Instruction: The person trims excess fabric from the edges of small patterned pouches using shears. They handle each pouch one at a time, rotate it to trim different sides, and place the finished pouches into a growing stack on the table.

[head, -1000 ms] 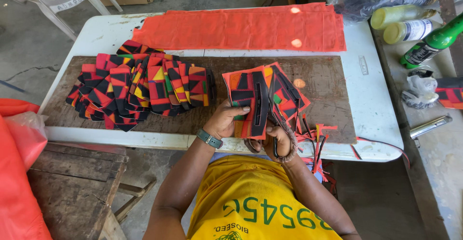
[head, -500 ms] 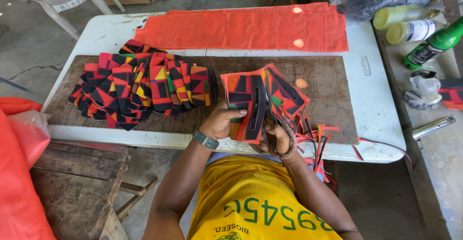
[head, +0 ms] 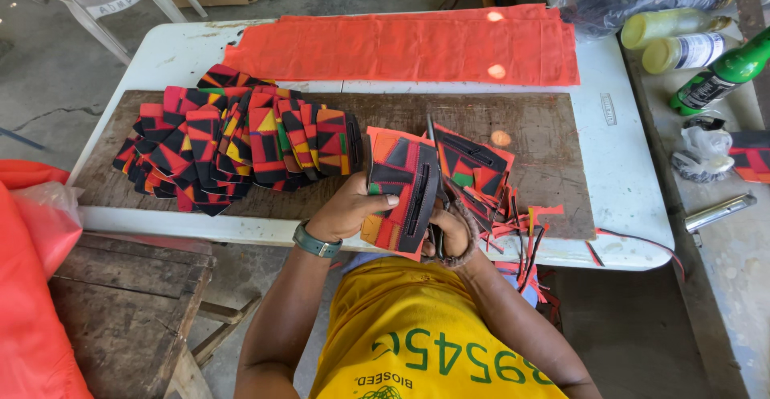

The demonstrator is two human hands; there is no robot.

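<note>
Head view shows me my left hand (head: 346,210) pinching a patterned fabric piece (head: 401,190) while my right hand (head: 451,230) grips scissors (head: 434,182) trimming it above the board (head: 553,138); the trimmed stack (head: 233,146) suggests I'm well along.

Bare board (head: 545,122) lies open behind and to the right of the hands. To the left, the fanned heap of patterned pieces (head: 233,146) blocks the way; the red cloth (head: 401,46) covers the worktop's (head: 634,174) far strip, and trimmings (head: 521,222) clutter the near right edge.
</note>
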